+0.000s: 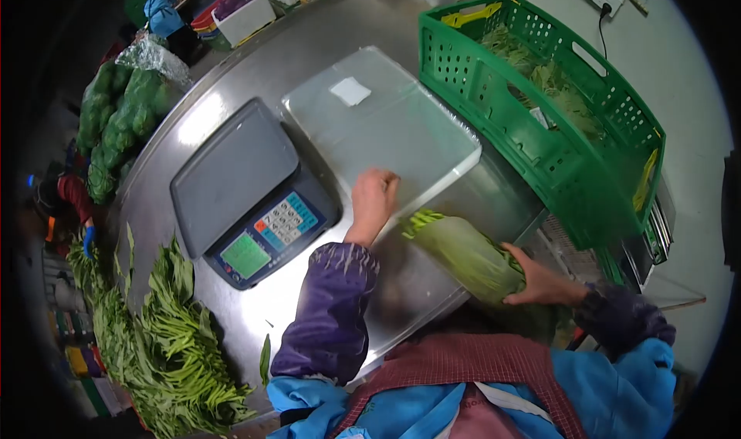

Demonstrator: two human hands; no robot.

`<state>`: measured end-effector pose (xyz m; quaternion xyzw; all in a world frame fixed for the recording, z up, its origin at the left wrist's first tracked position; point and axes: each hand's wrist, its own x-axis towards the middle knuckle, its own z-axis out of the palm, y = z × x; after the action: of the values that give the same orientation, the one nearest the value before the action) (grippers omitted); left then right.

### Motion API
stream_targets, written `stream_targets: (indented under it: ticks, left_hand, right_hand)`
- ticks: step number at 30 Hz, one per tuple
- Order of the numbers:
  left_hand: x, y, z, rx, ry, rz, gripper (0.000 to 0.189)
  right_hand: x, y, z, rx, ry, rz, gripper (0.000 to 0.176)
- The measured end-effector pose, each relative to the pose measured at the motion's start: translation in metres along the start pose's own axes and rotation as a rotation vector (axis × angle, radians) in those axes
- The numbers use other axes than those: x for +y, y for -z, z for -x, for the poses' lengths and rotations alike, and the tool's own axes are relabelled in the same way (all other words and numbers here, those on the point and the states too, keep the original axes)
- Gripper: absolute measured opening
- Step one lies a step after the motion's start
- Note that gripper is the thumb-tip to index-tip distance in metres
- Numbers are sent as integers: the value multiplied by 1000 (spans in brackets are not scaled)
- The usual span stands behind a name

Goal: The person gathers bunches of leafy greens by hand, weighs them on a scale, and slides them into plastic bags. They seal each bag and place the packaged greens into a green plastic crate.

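Observation:
My right hand (540,278) is wrapped round the leafy end of a bundle of greens (467,258) in a clear plastic bag. The cut stems of the bundle point toward my left hand (375,197), whose fingers are curled closed. Whether those fingers pinch anything is hidden. Under and beyond the left hand lies a thick stack of clear plastic bags (386,123), with a small white paper piece (350,92) on top. A digital scale (255,192) with a bare grey pan stands left of the stack, its green display lit.
A green crate (532,146) with bundled greens inside stands at the right. Loose leafy greens (185,339) are heaped along the left of the metal table (324,34). Net sacks of green vegetables (127,115) lie beyond the table. Another person's blue-gloved hand (89,240) is at the far left.

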<state>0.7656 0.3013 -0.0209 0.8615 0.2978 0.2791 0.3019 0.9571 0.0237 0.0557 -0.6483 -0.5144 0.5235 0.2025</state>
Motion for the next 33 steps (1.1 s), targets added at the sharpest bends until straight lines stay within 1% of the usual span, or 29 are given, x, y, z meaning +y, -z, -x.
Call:
stream_targets:
  ticks: [1, 2, 3, 4, 5, 6, 8, 9, 11, 12, 14, 15, 16, 18, 20, 21, 22, 24, 25, 26, 27, 28, 30, 31, 32, 33]
  left_hand:
    - [-10, -11, -11, -210, 144, -65, 9]
    - [-16, -27, -14, -211, 136, -63, 9]
    - [-15, -43, -12, -225, 77, -264, 13]
    - [-15, -54, -14, -235, 16, -467, 18]
    - [-19, -63, -19, -247, -3, -546, 22]
    - [-22, -66, -25, -249, -8, -548, 22]
    - [-33, -65, -33, -207, -4, -633, 15]
    - [-31, -51, -47, -209, -7, -640, 15]
    - [-14, -9, -83, -248, 93, -302, 8]
    - [-6, 2, -89, -247, 88, -306, 8]
    - [6, 12, -83, 156, -192, -240, 9]
    - [-23, -14, -55, -350, -144, -516, 9]
    - [-31, -19, -34, -448, -125, -393, 8]
    - [-9, -14, -29, -81, 125, 16, 4]
    - [16, 7, -32, 150, 46, 51, 5]
    - [25, 14, -35, 204, 30, 85, 5]
    - [37, 24, -39, 310, -6, 135, 5]
    - [59, 49, -46, 491, -42, 123, 4]
    - [65, 51, -41, 567, -67, 121, 8]
    - [25, 25, -32, 304, -190, -170, 5]
    - [9, 12, -13, 52, -146, -234, 5]
    - [14, 9, -2, -181, -102, -292, 7]
    - [35, 10, -3, 246, 170, 164, 9]
    - [44, 18, -5, 315, 148, 164, 8]
    - [47, 21, -5, 306, 105, 193, 8]
    - [52, 23, -8, 319, 164, 227, 7]
  right_hand:
    - [3, 2, 5, 9, 2, 3, 99]
    - [6, 2, 11, 94, -15, -21, 98]
    - [10, 1, 16, 177, -33, -48, 97]
    - [15, 0, 19, 184, -34, -50, 97]
    - [18, -2, 20, 210, -44, -73, 97]
    - [21, -4, 20, 234, -52, -96, 97]
    - [26, -6, 22, 253, -25, -115, 97]
    - [30, -8, 24, 261, -20, -70, 96]
    - [47, -15, 27, 258, -24, -20, 97]
    - [51, -13, 24, 264, -20, -23, 97]
    - [54, -21, 28, 282, 60, 9, 98]
    - [47, -18, 25, 266, 54, 8, 98]
    - [43, -13, 22, 264, 71, 26, 98]
    - [36, -14, 13, 288, 59, -18, 96]
    - [23, -14, 8, 346, 32, -82, 91]
    - [16, -13, 6, 353, 10, -60, 90]
    - [14, -11, 5, 347, 14, -47, 90]
    - [10, -14, 3, 361, 9, -21, 90]
    - [8, -16, 3, 363, 11, -24, 90]
    - [5, -17, 5, 359, 20, 5, 90]
    - [3, -17, 6, 351, 33, 45, 90]
    - [1, -16, 8, 348, 45, 71, 90]
    - [3, -22, 4, 400, 79, 154, 89]
    - [1, -28, 2, 410, 69, 140, 89]
    - [-1, -32, 4, 403, 11, 108, 90]
    - [-5, -26, 0, 397, -31, 98, 90]
